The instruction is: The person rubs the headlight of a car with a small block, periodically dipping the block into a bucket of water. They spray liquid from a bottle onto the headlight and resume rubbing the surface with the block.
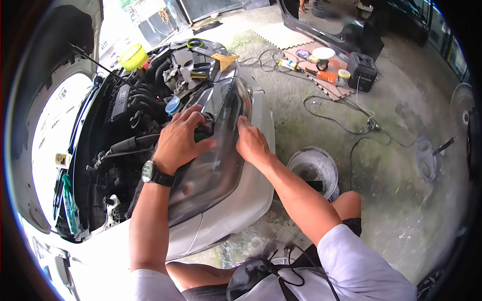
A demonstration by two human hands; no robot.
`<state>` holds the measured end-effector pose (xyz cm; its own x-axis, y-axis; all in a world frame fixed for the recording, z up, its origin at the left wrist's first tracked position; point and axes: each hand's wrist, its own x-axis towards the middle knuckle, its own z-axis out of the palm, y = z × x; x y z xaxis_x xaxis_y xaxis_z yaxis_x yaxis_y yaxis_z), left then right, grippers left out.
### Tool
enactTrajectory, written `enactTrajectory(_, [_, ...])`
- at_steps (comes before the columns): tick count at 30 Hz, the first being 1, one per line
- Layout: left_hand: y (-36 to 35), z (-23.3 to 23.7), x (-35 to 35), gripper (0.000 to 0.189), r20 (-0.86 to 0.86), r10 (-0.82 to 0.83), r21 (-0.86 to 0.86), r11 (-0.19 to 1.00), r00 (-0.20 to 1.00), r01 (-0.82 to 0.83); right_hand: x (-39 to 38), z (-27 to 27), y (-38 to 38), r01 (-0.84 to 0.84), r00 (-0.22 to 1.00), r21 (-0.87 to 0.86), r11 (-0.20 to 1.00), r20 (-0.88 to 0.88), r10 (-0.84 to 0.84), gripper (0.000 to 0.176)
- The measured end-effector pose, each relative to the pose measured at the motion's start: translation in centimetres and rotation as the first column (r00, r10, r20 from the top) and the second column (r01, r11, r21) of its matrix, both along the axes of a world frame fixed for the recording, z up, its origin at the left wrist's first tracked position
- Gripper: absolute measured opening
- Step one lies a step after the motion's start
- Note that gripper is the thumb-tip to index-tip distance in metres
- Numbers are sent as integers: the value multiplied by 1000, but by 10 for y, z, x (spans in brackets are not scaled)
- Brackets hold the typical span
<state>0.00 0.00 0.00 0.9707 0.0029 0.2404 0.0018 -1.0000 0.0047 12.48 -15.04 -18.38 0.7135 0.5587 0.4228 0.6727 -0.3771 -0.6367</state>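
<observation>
The car's headlight (211, 160) has a cloudy, smeared lens and sits in the pale front corner of the body. My left hand (181, 138), with a watch (148, 171) on its wrist, lies over the lens's inner side. Between its thumb and curled fingers shows a dark, bunched cloth (206, 125), mostly covered by the hand. On the lens's outer edge rests my right hand (251, 143), its fingers curled in. Whatever may be inside those fingers is hidden. Just beyond my left hand is a blue cap (172, 105) in the engine bay.
The engine bay (120, 130) stands open under the raised hood (55, 45). A yellow container (133, 57) and a tan cloth (224, 61) lie on the car. Beside me is a bucket (316, 168). Cables (341, 118) cross the floor near an orange tool (326, 77) and a black box (361, 71).
</observation>
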Motion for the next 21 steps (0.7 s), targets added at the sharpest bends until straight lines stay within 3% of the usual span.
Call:
enactTrajectory(2, [-1, -10, 13, 47, -2, 34, -33, 999, 999, -34, -9, -8, -10, 19, 1000, 138, 990, -25, -15, 66])
enactTrajectory(4, [0, 5, 0, 46, 63, 52, -104, 994, 997, -45, -71, -6, -27, -29, 987, 87, 996, 159, 15, 68])
enactTrajectory(6, [-1, 5, -4, 38, 87, 57, -148, 988, 995, -43, -98, 0, -31, -70, 986, 71, 995, 155, 58, 67])
enactTrajectory(7, [2, 2, -4, 38, 96, 67, -164, 985, 993, -51, -94, 2, -31, -68, 986, 79, 995, 160, 55, 66])
enactTrajectory(9, [5, -3, -3, 31, 121, -52, -53, 997, 991, 59, -49, 15, -20, -25, 999, 5, 1000, -37, 25, 65])
enactTrajectory(10, [9, -10, -2, 27, 203, -91, -62, 992, 975, 105, -30, 18, -16, -28, 999, -6, 1000, -39, 27, 65])
enactTrajectory(13, [8, -5, -3, 30, 133, -37, -66, 997, 990, 46, -10, 27, -4, -21, 997, -29, 999, -75, 19, 66])
enactTrajectory(15, [11, -6, -2, 31, 125, -44, -56, 997, 991, 51, -57, 7, -17, -17, 996, 61, 998, 86, 12, 67])
enactTrajectory(17, [11, -12, -2, 32, 184, -61, -21, 998, 981, 66, -93, -5, -28, -44, 975, 46, 998, 220, 33, 69])
enactTrajectory(21, [6, -9, -5, 33, 125, -64, -56, 996, 990, 71, -33, 16, -14, -12, 1000, 43, 999, -5, 12, 65])
